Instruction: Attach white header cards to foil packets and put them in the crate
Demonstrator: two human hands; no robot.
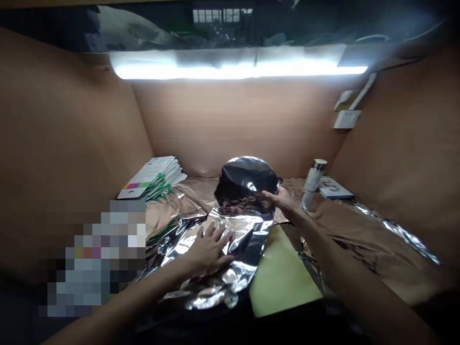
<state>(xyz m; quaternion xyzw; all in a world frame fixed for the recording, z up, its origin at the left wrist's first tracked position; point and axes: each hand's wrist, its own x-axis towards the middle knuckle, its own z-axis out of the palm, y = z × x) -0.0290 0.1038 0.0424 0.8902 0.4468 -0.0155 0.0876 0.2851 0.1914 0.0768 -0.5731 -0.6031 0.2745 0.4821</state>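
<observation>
A shiny silver foil sheet lies crumpled across the middle of the table, its far part lifted and curled up in a dark, mirror-like fold. Whether it is a single layer or a bag, I cannot tell. My left hand rests flat on the near part of the foil with fingers spread. At the right edge of the raised fold, my right hand pinches the foil between thumb and fingers. Just right of the foil, partly covered by it, lies a pale yellow-green board or sheet.
Brown paper walls enclose the table, whose brown cover is wrinkled. Printed cards are stacked at back left. A white bottle with a metal cap and a flat box stand at back right. A tube light hangs above. A blurred patch hides the left.
</observation>
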